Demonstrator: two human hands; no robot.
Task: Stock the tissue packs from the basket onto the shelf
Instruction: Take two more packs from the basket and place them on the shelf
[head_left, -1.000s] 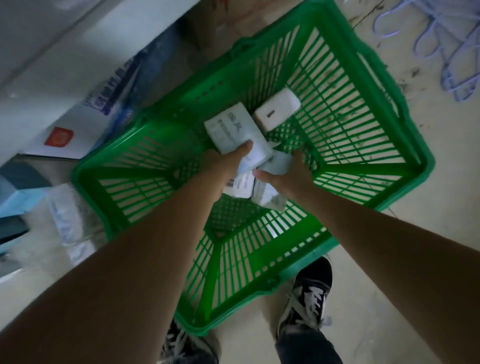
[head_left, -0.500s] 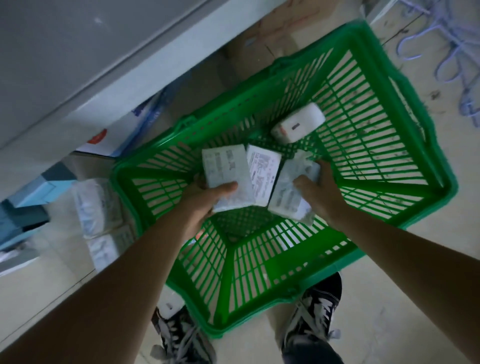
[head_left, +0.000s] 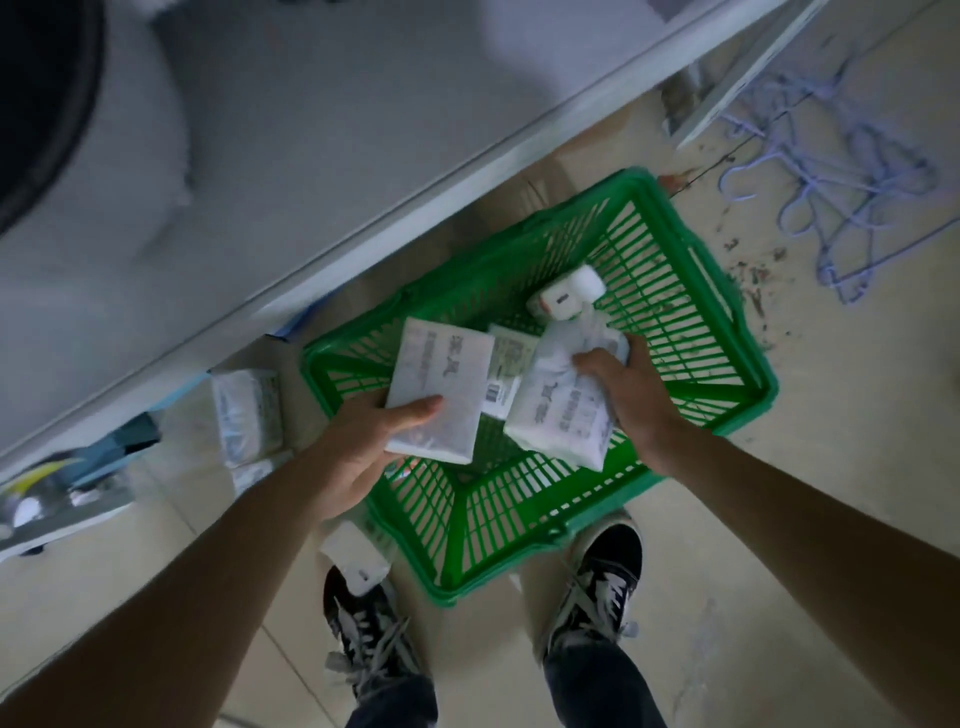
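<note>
- My left hand (head_left: 363, 447) grips a flat white tissue pack (head_left: 439, 396), thumb on top and fingers under it; a second ago this pack was low inside the basket, and now it is raised above the basket's near-left corner.
- My right hand (head_left: 626, 395) pinches a second, crumpled tissue pack (head_left: 563, 402) by its upper edge, fingers curled round the wrapper. Earlier it was down near the basket floor; now it hangs over the near part of the basket.
- The two packs are side by side with a narrow gap, through which I see a third pack (head_left: 506, 364) with a barcode label lying in the basket.
- A small rounded white pack (head_left: 566, 299) lies deeper in, towards the far wall, as before.
- The green basket (head_left: 727, 332) looks smaller and lower in view than earlier, sitting on the floor before my shoes (head_left: 597, 587).
- The grey shelf (head_left: 363, 130) now fills the upper left, where before only its edge showed.
- More packs (head_left: 247, 415) lie under the shelf, left of the basket.
</note>
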